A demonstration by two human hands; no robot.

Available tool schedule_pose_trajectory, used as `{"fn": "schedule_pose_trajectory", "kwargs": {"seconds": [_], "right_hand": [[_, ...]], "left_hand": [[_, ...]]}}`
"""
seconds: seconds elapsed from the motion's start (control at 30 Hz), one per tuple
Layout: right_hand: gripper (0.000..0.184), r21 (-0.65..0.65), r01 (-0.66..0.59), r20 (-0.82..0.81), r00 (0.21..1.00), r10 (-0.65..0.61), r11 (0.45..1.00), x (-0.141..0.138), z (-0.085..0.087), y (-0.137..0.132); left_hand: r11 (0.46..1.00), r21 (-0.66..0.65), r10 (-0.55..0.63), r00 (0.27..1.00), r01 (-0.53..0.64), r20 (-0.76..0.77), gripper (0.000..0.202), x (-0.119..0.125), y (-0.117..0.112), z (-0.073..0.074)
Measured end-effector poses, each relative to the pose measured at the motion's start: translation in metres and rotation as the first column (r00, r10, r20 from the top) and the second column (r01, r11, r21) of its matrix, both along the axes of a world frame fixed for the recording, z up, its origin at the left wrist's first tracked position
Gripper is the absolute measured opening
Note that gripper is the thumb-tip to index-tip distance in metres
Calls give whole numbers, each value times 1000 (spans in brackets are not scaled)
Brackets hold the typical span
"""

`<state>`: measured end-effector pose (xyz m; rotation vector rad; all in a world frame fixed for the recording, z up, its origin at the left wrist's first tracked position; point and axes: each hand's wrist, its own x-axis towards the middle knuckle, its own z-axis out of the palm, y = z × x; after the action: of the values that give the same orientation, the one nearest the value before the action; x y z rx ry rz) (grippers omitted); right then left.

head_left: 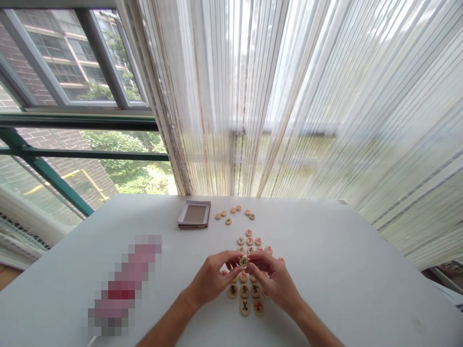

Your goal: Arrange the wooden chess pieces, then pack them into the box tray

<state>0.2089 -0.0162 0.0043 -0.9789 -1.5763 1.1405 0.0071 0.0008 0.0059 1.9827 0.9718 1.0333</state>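
A round wooden Chinese chess piece (243, 261) with a dark character on its face is held up between my two hands, over the middle of the table. My left hand (211, 277) is closed on its left edge with thumb and fingers. From the other side, my right hand (275, 279) pinches the same piece. Beneath and around the hands, more chess pieces lie flat in close rows, some with red characters, such as the one at the top (249, 233), others black, such as one near the front (245, 307). My hands hide several pieces in the middle rows.
Farther back, several loose pieces (233, 210) are scattered, mostly showing plain faces. Left of them stands a shallow open box (194, 213). A blurred-out pinkish object (126, 284) lies on the white table (325, 231) at left. Pleated curtains (246, 96) and a window border the far edge.
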Motion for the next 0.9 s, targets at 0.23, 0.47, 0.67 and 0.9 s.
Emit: {"fn": "schedule_pose_trajectory", "kwargs": {"seconds": [0.23,0.47,0.67,0.9], "right_hand": [[15,193,51,132,988,-77,980,-3,-2,-2],[13,342,56,202,971,-131,938,-7,-5,-6],[18,360,32,221,968,-118,933,-8,-7,-6],[12,378,64,246,955,-166,924,-7,-7,-5]], "left_hand": [[978,-201,-36,998,48,60,30,3,-2,6],[896,-432,17,964,102,264,29,6,-1,3],[884,-456,52,946,105,319,29,5,2,2],[898,-430,42,953,96,300,33,5,2,0]]}}
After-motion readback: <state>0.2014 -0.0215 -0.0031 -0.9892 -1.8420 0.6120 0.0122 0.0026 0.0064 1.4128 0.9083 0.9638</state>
